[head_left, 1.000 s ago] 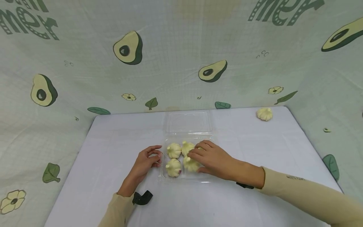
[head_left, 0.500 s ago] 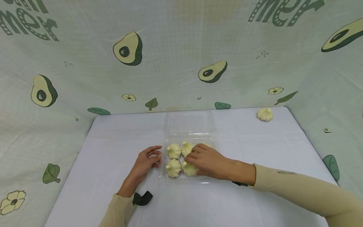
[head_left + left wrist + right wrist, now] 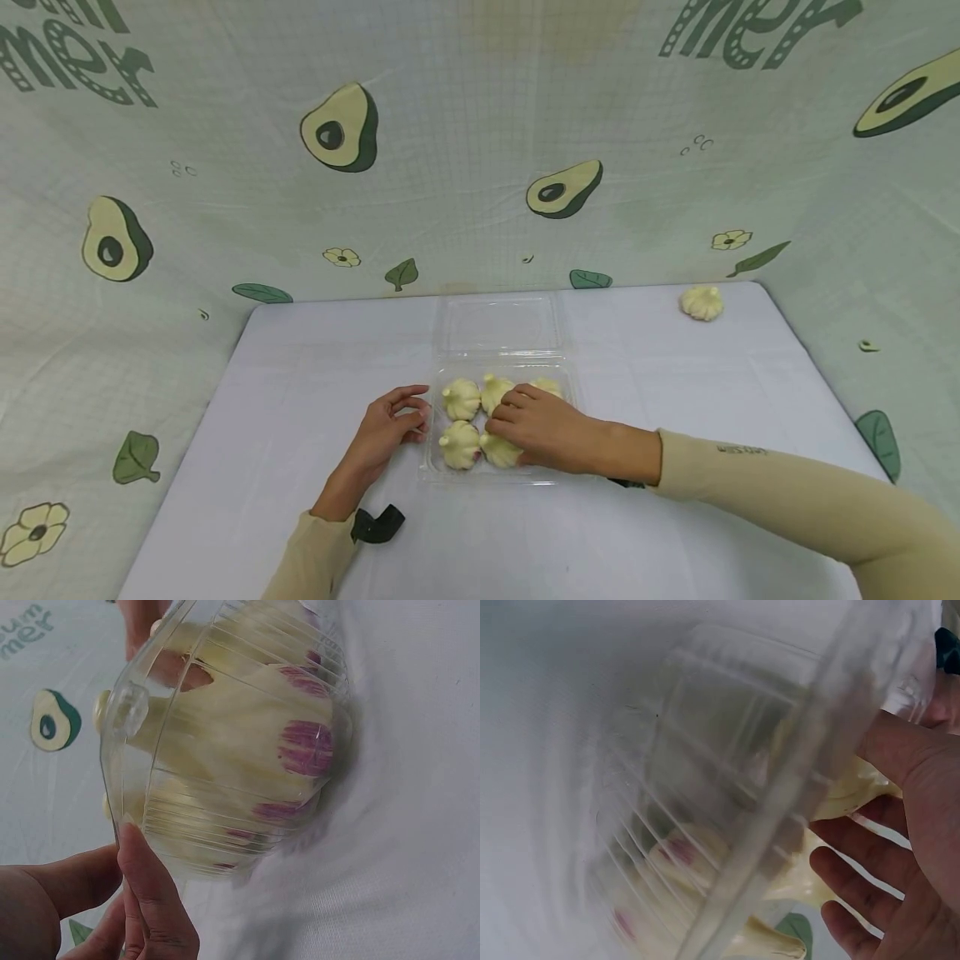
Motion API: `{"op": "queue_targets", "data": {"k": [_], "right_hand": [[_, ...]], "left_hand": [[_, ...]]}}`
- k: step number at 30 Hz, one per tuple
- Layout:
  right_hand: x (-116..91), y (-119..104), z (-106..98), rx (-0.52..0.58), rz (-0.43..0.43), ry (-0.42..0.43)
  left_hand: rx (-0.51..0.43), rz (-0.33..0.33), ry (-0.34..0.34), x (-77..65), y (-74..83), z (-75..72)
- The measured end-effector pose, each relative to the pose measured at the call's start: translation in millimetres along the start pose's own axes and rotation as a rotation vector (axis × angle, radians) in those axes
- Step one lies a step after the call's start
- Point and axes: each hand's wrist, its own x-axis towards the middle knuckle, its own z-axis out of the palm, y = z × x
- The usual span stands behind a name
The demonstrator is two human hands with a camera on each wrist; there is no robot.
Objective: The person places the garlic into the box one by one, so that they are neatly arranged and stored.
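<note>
A clear plastic clamshell box (image 3: 428,462) stands on the table with several pale garlic bulbs (image 3: 461,400) inside. In the left wrist view, thumb and fingers of my left hand (image 3: 154,889) pinch the box's rim at its left side. My right hand (image 3: 551,432) reaches into the box from the right and grips a garlic bulb (image 3: 500,452) in the front row, beside the front left bulb (image 3: 459,447). Thumb and fingers lie on either side of that bulb (image 3: 849,791) in the right wrist view. Part of the back right bulb (image 3: 547,387) shows behind the hand.
The box's lid (image 3: 498,327) lies folded back behind it. One more garlic bulb (image 3: 702,303) sits at the table's far right corner. A cloth (image 3: 480,125) printed with avocados hangs behind the white-covered table (image 3: 315,350).
My right hand has shifted slightly left and down in the box, moving the gripped garlic bulb closer to the front left one. The back right bulb shows more. My left hand stays put.
</note>
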Motion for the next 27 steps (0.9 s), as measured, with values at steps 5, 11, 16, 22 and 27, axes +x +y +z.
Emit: {"op": "queue_targets", "data": {"k": [5,11,16,22,27], "right_hand": [[1.6,-0.1,2.0,-0.008,-0.002,-0.008],[2.7,-0.2,3.0,-0.014,0.005,0.016],[1.6,-0.1,4.0,0.012,0.023,0.011],[-0.8,1.1,3.4,0.021,0.035,0.015],[-2.4,0.4,3.1,0.029,0.036,0.035]], "left_hand": [[0.003,0.004,0.000,-0.1,0.6,0.4],[0.002,0.003,0.002,1.0,0.9,1.0],[0.002,0.005,-0.001,0.7,1.4,1.5],[0.000,0.004,-0.001,0.9,1.0,1.2],[-0.001,0.003,-0.001,0.0,0.3,0.4]]}}
